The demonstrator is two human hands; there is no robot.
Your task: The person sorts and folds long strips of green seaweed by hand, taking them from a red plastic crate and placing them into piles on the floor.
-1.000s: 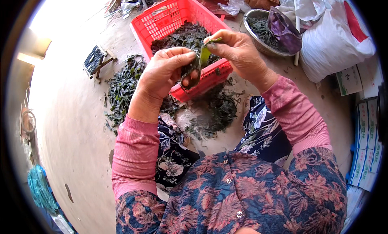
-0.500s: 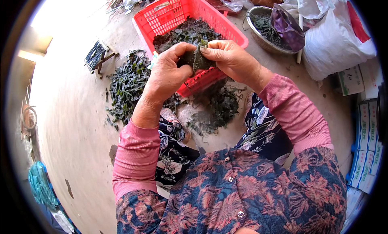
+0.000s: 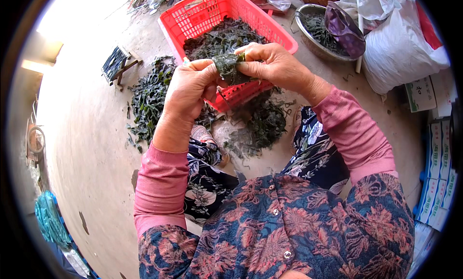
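The person holds one dark green leaf [image 3: 229,68] between the two hands, stretched like a short band in front of the chest. The left hand [image 3: 189,88] is closed on the left end of this leaf, with the thumb and the forefinger pressed together; its other fingers are curled below. The right hand [image 3: 284,69] pinches the right end, with its thumb lying on the leaf and the forefinger bent above. The lower fingers of the left hand are partly in shadow, so I cannot tell well if they also touch the leaf.

In the view, the leaf appears over the near part of a red basket [image 3: 201,15], which has walls with many small holes. Inside the basket there is a dark heap of leaves [image 3: 224,35]. On the floor [image 3: 91,158], to the left of the basket, lies a wide pile of dark green leaves [image 3: 152,98], and a smaller, wet-looking pile [image 3: 263,127] lies just before its near side, between the knees.

To the right of the basket stands a round metal basin [image 3: 315,44] with thin dark strands in it, and a purple cloth thing [image 3: 343,32] hangs over its edge. Beside the basin rests a big white sack [image 3: 398,52]. At the far left there is a small folding stool [image 3: 117,64] with a dark seat. Both forearms wear pink sleeves [image 3: 164,185], under a blue shirt [image 3: 251,221] with reddish flowers
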